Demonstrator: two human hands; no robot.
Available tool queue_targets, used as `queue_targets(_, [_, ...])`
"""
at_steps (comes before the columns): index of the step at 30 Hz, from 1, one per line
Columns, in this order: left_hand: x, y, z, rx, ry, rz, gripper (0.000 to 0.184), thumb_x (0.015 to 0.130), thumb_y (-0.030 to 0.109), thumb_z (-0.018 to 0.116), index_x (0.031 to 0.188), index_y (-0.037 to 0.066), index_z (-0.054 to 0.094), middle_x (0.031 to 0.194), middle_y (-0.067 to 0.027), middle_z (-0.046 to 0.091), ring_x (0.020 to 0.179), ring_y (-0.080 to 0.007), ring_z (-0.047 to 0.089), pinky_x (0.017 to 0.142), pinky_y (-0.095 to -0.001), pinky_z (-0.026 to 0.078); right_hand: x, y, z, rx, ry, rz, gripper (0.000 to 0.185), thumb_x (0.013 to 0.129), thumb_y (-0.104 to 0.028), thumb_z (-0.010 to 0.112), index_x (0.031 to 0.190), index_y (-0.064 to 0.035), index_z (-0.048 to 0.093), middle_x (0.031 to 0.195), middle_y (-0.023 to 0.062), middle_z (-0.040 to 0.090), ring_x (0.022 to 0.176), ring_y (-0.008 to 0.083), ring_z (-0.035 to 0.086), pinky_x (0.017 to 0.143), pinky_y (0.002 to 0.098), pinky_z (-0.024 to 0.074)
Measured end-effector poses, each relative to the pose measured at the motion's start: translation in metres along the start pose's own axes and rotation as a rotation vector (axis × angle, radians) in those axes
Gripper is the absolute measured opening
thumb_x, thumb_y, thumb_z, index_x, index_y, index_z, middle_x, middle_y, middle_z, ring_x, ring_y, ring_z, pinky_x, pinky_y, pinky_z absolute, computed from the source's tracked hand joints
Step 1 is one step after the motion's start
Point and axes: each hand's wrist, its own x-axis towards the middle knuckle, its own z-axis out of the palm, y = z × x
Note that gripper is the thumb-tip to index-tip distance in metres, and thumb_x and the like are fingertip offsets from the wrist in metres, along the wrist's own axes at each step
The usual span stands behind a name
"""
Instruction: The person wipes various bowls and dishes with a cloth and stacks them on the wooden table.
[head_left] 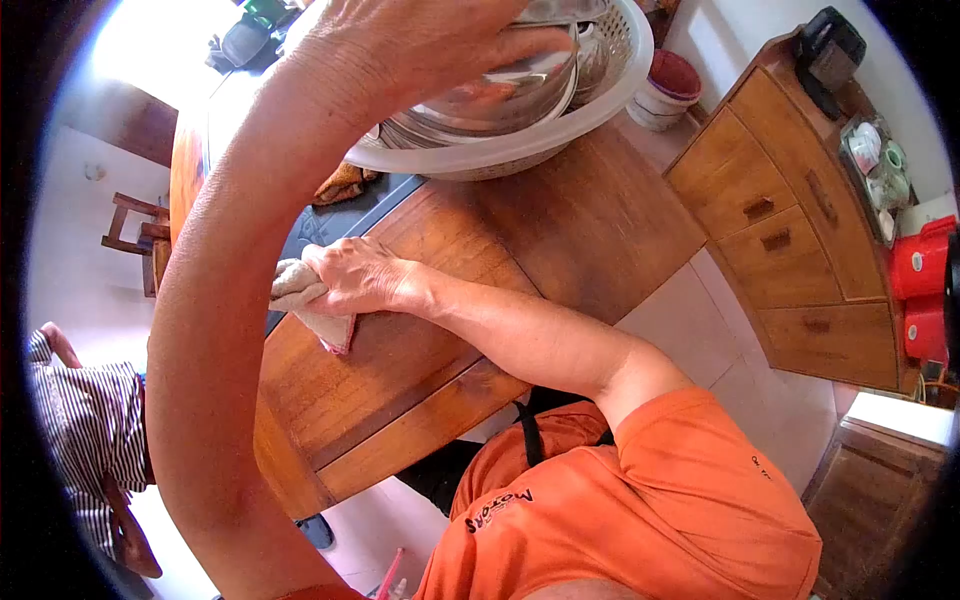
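My left hand (440,45) is at the top edge over a white plastic basket (640,60) of steel dishes (500,95). Its thumb is stretched out across a shiny dish, apart from the fingers, which the frame partly cuts off. My right hand (355,275) is closed around a bunched, pale cloth (300,285). Part of that cloth hangs down onto the wooden table (400,385), beside a dark inset panel (300,235).
A brown patterned cloth (345,185) lies by the basket. A bucket (665,90) and wooden cabinet (790,240) stand to the right, with red containers (920,270) beyond. At left is a person in a striped shirt (95,420), near a wooden chair (145,235).
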Motion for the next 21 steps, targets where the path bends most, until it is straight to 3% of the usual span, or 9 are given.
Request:
queue_targets(5, [-0.009,0.007,0.013,-0.022,0.142,0.153,0.052,0.077,0.036,0.081,0.115,0.011,0.058,0.111,-0.0115,0.058,0.110,-0.0298,0.059,0.093,-0.0467,0.050,0.001,-0.001,0.003,0.071,0.049,-0.013,0.066,0.085,-0.057,0.068,0.120,-0.0015,0.063,0.110,0.0220,0.072,0.097,0.0339,0.073,0.086,0.0453,0.0602])
queue_targets(12, [-0.015,0.021,0.013,0.038,0.115,0.163,0.043,0.080,0.030,0.077,0.113,0.010,0.061,0.112,-0.0132,0.057,0.114,-0.0320,0.056,0.100,-0.0504,0.046,-0.002,0.001,0.002,0.066,0.067,-0.016,0.055,0.083,-0.047,0.071,0.114,-0.0014,0.069,0.110,0.0215,0.073,0.098,0.0340,0.073,0.088,0.0436,0.0596])
queue_targets(15, [-0.016,0.021,0.024,0.033,0.233,0.212,0.042,0.080,0.026,0.075,0.117,0.010,0.061,0.114,-0.0127,0.057,0.112,-0.0301,0.055,0.101,-0.0499,0.045,0.003,0.007,0.010,0.060,0.078,-0.044,0.054,0.082,-0.045,0.072,0.116,-0.0037,0.070,0.113,0.0209,0.072,0.105,0.0342,0.070,0.094,0.0462,0.0559])
queue_targets(19, [-0.022,0.027,0.031,-0.045,0.207,0.227,0.041,0.082,0.018,0.071,0.120,0.008,0.061,0.115,-0.0109,0.056,0.114,-0.0284,0.054,0.104,-0.0496,0.043,0.008,0.016,0.022,0.049,0.223,-0.164,0.060,0.081,-0.047,0.073,0.113,0.0026,0.066,0.105,0.0244,0.073,0.096,0.0356,0.073,0.088,0.0447,0.0588])
queue_targets(21, [-0.023,0.025,0.043,-0.069,0.245,0.238,0.040,0.082,0.016,0.069,0.121,0.007,0.061,0.115,-0.0103,0.056,0.115,-0.0279,0.054,0.105,-0.0496,0.042,0.009,0.017,0.024,0.083,0.220,-0.167,0.060,0.081,-0.049,0.071,0.115,0.0006,0.068,0.107,0.0229,0.073,0.098,0.0351,0.073,0.090,0.0448,0.0582])
